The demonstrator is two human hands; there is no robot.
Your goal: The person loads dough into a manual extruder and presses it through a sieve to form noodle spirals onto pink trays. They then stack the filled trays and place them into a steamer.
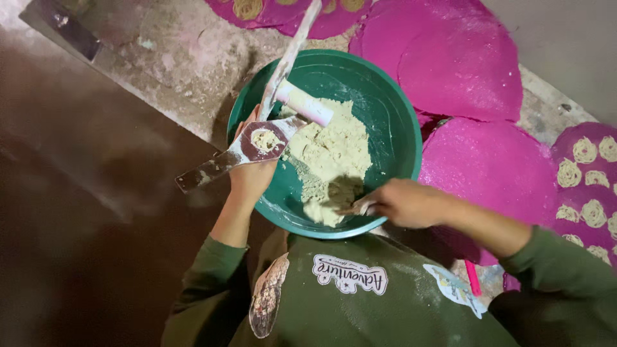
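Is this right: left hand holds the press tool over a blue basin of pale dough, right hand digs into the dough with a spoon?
Not quite: the basin is green, not blue, as the head view shows. The rest holds: the left hand holds the press tool over the pale dough, and the right hand digs in with a spoon.

Bowl [398, 122] sits directly before my chest, dough mass [331, 160] heaped inside it. Roller [305, 103] lies in the bowl behind the dough. Press tool [247, 149] in my left grip [252, 170] rests on the bowl's left rim. My right grip [408, 202] is at the near rim. Round mats [463, 71] lie behind and right of the bowl.
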